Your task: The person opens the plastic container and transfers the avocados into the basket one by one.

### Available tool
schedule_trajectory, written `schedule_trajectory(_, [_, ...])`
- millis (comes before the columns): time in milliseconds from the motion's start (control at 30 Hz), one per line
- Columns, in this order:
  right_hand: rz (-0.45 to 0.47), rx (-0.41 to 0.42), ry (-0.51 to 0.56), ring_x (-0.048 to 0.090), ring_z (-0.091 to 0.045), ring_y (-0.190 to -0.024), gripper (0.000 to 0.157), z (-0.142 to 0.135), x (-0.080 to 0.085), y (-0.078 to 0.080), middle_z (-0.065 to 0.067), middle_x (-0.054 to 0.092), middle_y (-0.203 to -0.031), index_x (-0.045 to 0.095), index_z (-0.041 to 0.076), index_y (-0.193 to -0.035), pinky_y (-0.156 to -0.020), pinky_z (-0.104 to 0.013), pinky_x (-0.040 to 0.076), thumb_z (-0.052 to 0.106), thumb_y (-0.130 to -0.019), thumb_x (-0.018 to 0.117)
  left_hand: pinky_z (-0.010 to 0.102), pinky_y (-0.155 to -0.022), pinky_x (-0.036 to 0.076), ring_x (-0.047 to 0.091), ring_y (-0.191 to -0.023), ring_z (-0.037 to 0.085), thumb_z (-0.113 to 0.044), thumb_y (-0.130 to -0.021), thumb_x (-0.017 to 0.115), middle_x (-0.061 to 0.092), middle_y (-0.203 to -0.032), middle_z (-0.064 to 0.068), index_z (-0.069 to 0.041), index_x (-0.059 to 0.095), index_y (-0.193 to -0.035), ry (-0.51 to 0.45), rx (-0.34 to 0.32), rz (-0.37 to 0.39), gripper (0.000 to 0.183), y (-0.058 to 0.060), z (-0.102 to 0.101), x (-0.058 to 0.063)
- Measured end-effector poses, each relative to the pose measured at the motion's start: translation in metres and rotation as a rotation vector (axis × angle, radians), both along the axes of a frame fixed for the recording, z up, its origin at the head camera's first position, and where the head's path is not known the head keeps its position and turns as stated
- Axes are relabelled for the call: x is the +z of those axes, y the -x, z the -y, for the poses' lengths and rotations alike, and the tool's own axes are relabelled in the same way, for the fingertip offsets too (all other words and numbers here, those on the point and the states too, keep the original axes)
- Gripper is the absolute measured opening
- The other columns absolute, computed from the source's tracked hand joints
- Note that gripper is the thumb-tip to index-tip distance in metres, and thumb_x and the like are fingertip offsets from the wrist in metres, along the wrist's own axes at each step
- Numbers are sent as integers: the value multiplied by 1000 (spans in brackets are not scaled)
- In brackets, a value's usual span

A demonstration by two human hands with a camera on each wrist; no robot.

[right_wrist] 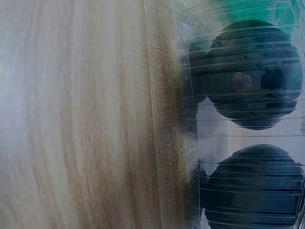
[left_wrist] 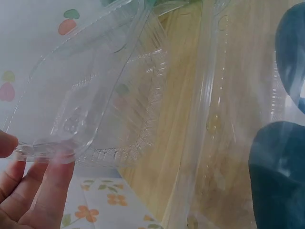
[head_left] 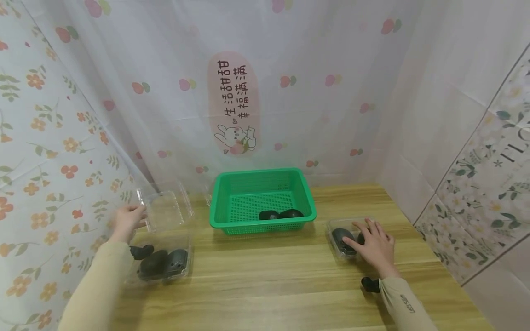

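Note:
On the left, my left hand (head_left: 126, 221) pinches the edge of a clear plastic lid (left_wrist: 86, 109) between thumb and fingers. That lid stands raised above an opened clear box (head_left: 188, 264) holding dark avocados (head_left: 153, 265). On the right, my right hand (head_left: 377, 246) rests over a smaller-looking clear plastic box (head_left: 337, 250), its fingers spread and fairly straight. Inside that box lie dark avocados (right_wrist: 252, 76), seen through the ribbed plastic in the right wrist view; the hand itself does not appear there.
A green slotted basket (head_left: 265, 228) stands at the back middle of the wooden table (head_left: 256, 285), with two dark avocados (head_left: 291, 213) at its near side. Patterned curtains (head_left: 298, 115) hang behind and at both sides. A black wrist camera (head_left: 370, 284) sits on the right wrist.

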State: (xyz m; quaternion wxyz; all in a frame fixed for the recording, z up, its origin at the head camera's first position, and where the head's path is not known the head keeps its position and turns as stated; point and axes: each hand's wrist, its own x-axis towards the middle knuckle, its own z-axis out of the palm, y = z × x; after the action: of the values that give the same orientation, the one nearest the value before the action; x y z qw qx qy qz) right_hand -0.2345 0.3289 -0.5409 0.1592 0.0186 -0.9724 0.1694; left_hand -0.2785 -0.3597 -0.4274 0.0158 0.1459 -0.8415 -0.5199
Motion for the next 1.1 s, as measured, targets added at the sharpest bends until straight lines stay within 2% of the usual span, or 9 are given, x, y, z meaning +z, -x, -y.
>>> schedule_trajectory(133, [12,-1,3,23,-49,-135,79,1,0,0,-21,32,-150,51,17,-139,-91,-72,19,70,-81,60,29,-77,56,54,-115,40,-26,-102,42,42,-136,33,13,41,-134,14,27,-32,51,4,-3,-6])
schedule_trajectory(233, [15,0,-1,23,-48,-136,79,2,0,0,-21,32,-150,51,17,-139,-92,-72,19,70,-81,60,25,-69,56,58,-106,37,-23,-101,43,47,-129,31,14,44,-130,27,48,-43,47,5,0,-9])
schedule_trajectory(400, [6,-1,-8,24,-48,-135,77,2,-2,0,-22,33,-149,51,17,-138,-92,-71,20,68,-81,61,42,-80,55,66,-78,20,-19,-100,45,51,-118,30,16,44,-128,92,46,-30,44,7,4,-14])
schedule_trajectory(500, [-5,-3,-4,25,-48,-134,77,1,-3,-1,-22,34,-149,52,17,-138,-91,-71,20,68,-81,62,53,-89,49,68,-70,18,-20,-100,45,49,-122,36,16,43,-129,140,35,-12,46,10,4,-18])
schedule_trajectory(600, [-13,-5,-2,26,-48,-134,77,1,-2,-1,-22,34,-148,52,17,-137,-91,-71,20,68,-80,62,57,-91,46,68,-69,18,-21,-99,45,46,-127,38,16,44,-129,168,30,-2,48,13,1,-21])
schedule_trajectory(667, [-12,-4,-4,26,-48,-134,77,1,-2,-2,-22,34,-148,52,17,-138,-91,-72,20,68,-81,62,55,-85,49,67,-69,19,-21,-99,46,47,-126,38,16,45,-127,194,39,-5,47,15,-2,-24])
schedule_trajectory(833, [-2,-3,2,25,-49,-134,78,1,-3,-1,-22,34,-148,51,17,-138,-91,-72,19,68,-81,62,47,-75,52,62,-88,36,-15,-96,44,51,-120,37,16,44,-129,241,35,3,46,19,-8,-27])
schedule_trajectory(967, [-5,-9,0,25,-48,-134,77,0,-4,0,-22,34,-149,51,18,-138,-91,-72,19,68,-81,62,58,-91,45,47,-114,51,-9,-93,41,40,-133,40,16,28,-142,233,-3,47,56,20,-10,-27])
schedule_trajectory(1100, [-8,-12,-3,25,-48,-135,77,-1,-3,0,-21,33,-149,51,18,-138,-92,-71,19,68,-81,61,60,-103,34,31,-129,54,-5,-92,40,25,-145,39,14,10,-147,191,-35,61,65,22,-8,-29])
